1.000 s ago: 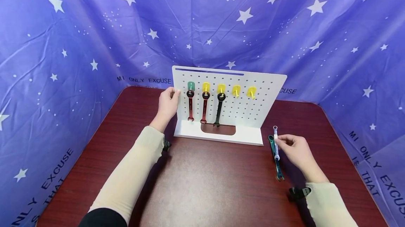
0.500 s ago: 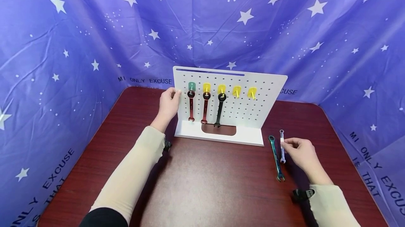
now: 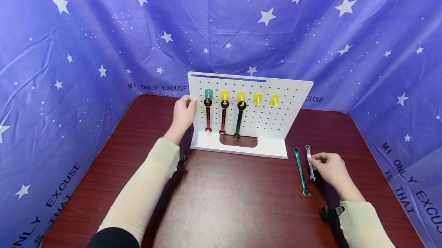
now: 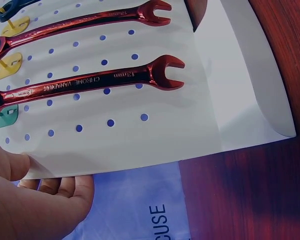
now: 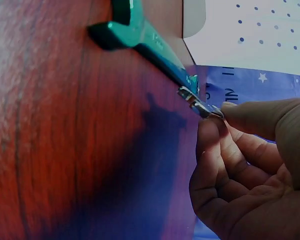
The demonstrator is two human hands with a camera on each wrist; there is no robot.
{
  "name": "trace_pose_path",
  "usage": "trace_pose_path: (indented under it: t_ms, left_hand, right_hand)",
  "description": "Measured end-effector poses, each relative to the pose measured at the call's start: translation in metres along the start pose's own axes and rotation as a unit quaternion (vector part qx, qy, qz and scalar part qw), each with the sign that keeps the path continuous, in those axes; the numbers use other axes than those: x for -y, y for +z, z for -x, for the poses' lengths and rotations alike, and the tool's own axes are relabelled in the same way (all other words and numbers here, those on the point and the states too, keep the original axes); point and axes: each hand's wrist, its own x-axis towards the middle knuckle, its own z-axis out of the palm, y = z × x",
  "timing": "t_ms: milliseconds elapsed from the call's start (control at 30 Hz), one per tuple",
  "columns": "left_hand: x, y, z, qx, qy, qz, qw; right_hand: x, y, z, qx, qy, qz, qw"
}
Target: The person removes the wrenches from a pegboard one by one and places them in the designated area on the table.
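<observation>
My left hand point(image 3: 184, 114) grips the left edge of a white pegboard point(image 3: 262, 123), thumb on the front and fingers behind in the left wrist view. Between thumb and fingers, my right hand point(image 3: 330, 169) pinches a small silver combination wrench point(image 3: 312, 171), its ring end pointing away. A shadow falls on the table below it in the right wrist view. Just left of it lies a green combination wrench point(image 3: 301, 172), open end toward me. On the board's hooks hang two red wrenches point(image 3: 208, 119) and a black wrench point(image 3: 239, 123).
Two yellow hooks point(image 3: 274, 101) at the board's right carry nothing. The board's white base point(image 3: 207, 142) stands on a dark red wooden table point(image 3: 221, 202). A purple star-printed cloth point(image 3: 221, 21) encloses the back and sides.
My right hand has carried the silver wrench to the right, off from over the green one, and slightly toward me. The left hand stays on the board's edge.
</observation>
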Motion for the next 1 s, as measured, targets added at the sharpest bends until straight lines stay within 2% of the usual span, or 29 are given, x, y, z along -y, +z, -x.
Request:
trace_pose_path:
  t_ms: [700, 1000]
  left_hand:
    - [-0.0007, 0.0000, 0.0003, -0.003, 0.007, 0.000, 1.0000]
    - [-0.0011, 0.0001, 0.0013, -0.002, -0.001, 0.003, 1.0000]
  right_hand:
    - [-0.0054, 0.0040, -0.0039, 0.011, 0.001, 0.027, 1.000]
    - [-0.0050, 0.0044, -0.0045, 0.023, -0.008, 0.033, 0.999]
